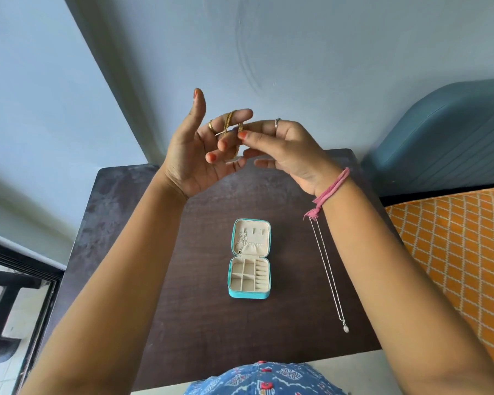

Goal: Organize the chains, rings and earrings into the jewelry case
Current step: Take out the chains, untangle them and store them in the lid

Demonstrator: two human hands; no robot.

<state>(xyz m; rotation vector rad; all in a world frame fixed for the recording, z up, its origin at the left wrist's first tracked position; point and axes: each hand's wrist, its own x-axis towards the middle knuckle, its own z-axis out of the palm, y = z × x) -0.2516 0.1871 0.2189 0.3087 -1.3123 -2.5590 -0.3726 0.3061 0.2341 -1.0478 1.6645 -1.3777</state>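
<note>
Pale blue wall (325,52), dark wooden table (200,323), orange patterned bedding (453,252)

3 chains (231,121), 1 case (250,293), 2 hands (193,155).

Shiny gold metal chain (231,121), matt dark wood table (200,323), cream velvety-lined jewelry case (250,259).
</note>
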